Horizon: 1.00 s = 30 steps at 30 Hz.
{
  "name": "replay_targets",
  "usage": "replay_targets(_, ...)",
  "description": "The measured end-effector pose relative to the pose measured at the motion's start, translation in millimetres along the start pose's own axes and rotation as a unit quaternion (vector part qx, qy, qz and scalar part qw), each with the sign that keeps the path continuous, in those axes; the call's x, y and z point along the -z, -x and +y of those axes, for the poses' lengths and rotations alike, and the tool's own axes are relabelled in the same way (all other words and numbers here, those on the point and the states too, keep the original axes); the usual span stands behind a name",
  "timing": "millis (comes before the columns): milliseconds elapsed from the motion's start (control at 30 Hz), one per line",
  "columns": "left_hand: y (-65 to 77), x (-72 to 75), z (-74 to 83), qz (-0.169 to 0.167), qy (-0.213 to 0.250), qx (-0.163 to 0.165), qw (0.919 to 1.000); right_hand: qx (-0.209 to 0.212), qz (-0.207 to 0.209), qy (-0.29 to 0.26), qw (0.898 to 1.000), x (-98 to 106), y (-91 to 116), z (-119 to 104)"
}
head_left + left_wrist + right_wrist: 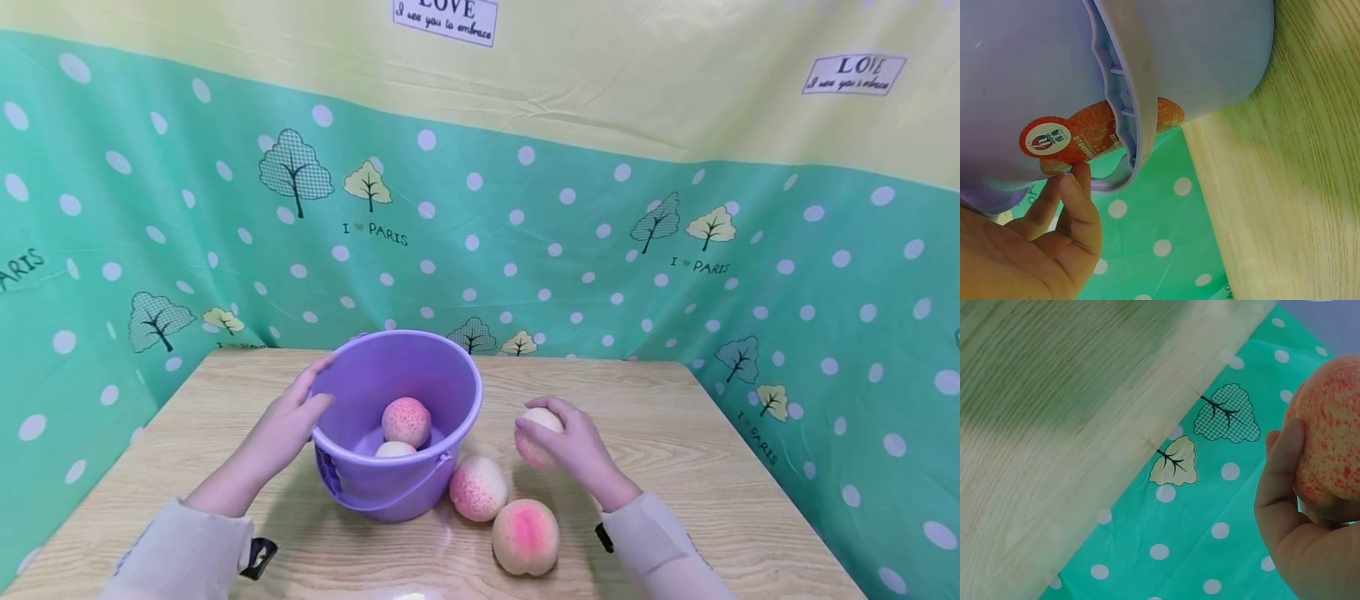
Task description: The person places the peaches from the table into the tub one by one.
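Observation:
A purple bucket point(405, 358) stands on the table, its mouth tipped toward the head camera. My left hand point(288, 421) holds the bucket's left rim, thumb over the inside; in the left wrist view its curled fingers point(1082, 215) lie against the outer wall beside a red sticker point(1079, 134). Right of the bucket, my right hand point(576, 443) grips a pink-and-white peach point(531, 452), whose speckled side point(1335, 444) shows in the right wrist view. Inside the bucket are a pink speckled peach point(407, 421) and a paler one point(395, 449), partly hidden by the rim.
Two more peaches lie on the wooden table point(637, 400): a speckled one point(478, 489) close against the bucket and one with a pink stripe point(526, 537) nearer the front. The bucket's handle point(397, 500) hangs down its front. A green dotted cloth point(525, 267) hangs behind the table.

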<state>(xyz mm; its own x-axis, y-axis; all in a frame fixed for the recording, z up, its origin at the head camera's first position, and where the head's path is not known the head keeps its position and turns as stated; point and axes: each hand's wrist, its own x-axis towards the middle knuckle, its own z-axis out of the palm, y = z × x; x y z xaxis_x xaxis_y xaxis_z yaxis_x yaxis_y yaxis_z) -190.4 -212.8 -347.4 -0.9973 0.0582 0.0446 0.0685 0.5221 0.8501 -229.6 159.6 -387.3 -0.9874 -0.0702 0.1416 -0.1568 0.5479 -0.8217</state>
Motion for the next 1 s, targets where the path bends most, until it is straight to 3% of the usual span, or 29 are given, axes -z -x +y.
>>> replay_targets(1000, -0.3, -1.6, -3.4, -0.006, 0.022, 0.003, 0.9997, -0.005, 0.006, -0.019, 1.0, -1.2, 1.4, -0.5)
